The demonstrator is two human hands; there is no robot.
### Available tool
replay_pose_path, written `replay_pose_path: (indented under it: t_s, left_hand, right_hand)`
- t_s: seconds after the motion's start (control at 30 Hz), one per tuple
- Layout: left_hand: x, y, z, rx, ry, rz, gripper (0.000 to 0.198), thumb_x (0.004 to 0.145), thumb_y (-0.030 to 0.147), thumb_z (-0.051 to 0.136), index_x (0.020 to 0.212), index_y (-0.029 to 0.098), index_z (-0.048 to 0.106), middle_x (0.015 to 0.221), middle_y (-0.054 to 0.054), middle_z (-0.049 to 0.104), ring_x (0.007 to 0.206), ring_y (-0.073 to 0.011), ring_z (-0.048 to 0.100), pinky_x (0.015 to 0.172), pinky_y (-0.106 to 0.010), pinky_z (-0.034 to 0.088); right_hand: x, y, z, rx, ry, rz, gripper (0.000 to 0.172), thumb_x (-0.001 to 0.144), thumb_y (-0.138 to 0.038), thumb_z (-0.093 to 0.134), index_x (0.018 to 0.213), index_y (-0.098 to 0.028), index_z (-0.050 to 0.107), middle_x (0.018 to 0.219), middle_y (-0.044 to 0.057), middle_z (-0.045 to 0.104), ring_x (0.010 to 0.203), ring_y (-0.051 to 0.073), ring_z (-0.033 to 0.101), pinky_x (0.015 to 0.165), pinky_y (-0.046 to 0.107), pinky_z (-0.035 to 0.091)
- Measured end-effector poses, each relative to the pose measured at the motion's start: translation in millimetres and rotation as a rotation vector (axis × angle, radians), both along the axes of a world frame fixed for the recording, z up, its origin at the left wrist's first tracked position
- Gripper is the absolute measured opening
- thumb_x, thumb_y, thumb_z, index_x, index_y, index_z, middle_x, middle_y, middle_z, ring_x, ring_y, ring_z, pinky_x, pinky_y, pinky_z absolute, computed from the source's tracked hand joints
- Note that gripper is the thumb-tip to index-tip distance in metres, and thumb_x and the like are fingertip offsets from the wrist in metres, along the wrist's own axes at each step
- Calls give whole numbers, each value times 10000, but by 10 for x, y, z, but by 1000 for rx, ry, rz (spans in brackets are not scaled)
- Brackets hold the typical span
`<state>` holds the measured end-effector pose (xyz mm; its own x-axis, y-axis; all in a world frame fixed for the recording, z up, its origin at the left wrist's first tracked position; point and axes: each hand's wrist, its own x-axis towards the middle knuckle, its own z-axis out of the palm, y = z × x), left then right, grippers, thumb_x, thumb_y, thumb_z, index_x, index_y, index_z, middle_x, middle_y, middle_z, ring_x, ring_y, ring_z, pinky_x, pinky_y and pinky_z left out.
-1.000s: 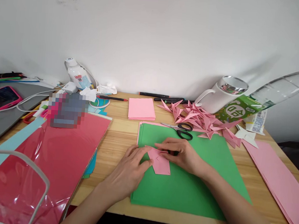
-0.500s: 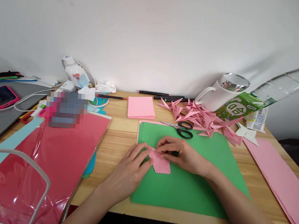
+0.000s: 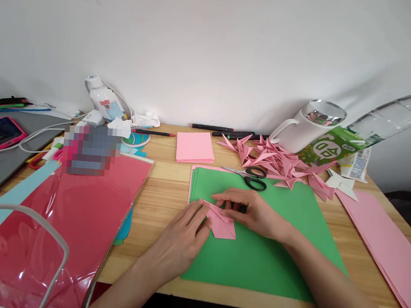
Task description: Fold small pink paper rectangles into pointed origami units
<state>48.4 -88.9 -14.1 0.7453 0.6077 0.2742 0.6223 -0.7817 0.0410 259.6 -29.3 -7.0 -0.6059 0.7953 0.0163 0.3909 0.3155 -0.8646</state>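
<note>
A folded piece of pink paper (image 3: pixel 225 230) with crease lines lies on the green sheets (image 3: pixel 253 267) before me. My left hand (image 3: pixel 186 235) rests at its left edge, fingers stretched out and fingertips pressing it down. At the paper's upper right, my right hand (image 3: pixel 254 212) has thumb and fingers bent together on a flap. Its thumb touches the paper while the curled fingers partly hide the fold. Scissors with black handles (image 3: pixel 255 183) lie just beyond my right hand, at the top of the green sheets.
Behind are a square pink paper stack (image 3: pixel 195 147) and several folded pink pieces (image 3: pixel 272 159). A white mug (image 3: pixel 302 128) and clear bottle (image 3: pixel 393 114) stand back right. Long pink sheets (image 3: pixel 383 248) lie right; a red plastic-covered pack (image 3: pixel 56 237) and white cable (image 3: pixel 59 242) lie left.
My right hand has shifted slightly, its index finger now stretched further over the paper's top edge. My left hand stays on the paper's left edge.
</note>
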Motion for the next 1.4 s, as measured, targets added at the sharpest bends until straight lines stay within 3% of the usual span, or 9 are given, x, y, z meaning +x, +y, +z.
replay_pose_path:
  t_s: [0.27,0.63,0.93,1.1,1.4]
  left_hand:
    - [-2,7,33,-65,-14,1,300,847,23,350,1096,60,514,1212,-205,537,1314,-331,291,992,-489,417]
    - [11,2,26,-80,-39,45,313,831,12,358,1103,94,488,1251,-207,501,1287,-301,357,971,-458,442]
    - [-2,-9,60,-117,-8,28,332,820,3,363,1120,84,481,1305,-225,471,1332,-292,261,997,-464,416]
    - [11,-8,49,-80,18,27,341,806,-7,357,1111,55,494,1284,-241,480,1308,-318,305,989,-456,422]
    - [30,-49,29,-12,33,23,351,805,9,350,1122,29,500,1188,-223,549,1239,-341,409,967,-463,430]
  right_hand:
    - [-6,-34,18,143,-123,109,321,894,-203,468,1181,-259,600,895,50,567,754,130,542,667,249,450]
    - [2,-46,35,193,-162,144,291,918,-236,431,1113,-245,647,903,55,534,729,119,520,654,238,440]
    - [5,-71,54,265,-233,159,286,916,-210,416,1039,-240,673,910,61,533,687,111,507,617,224,427]
    - [-15,-96,62,334,-332,139,261,900,-183,436,924,-230,692,906,57,538,697,119,509,614,230,406]
    - [-3,-83,74,331,-298,143,280,914,-206,420,900,-231,698,874,48,539,687,116,503,594,222,388]
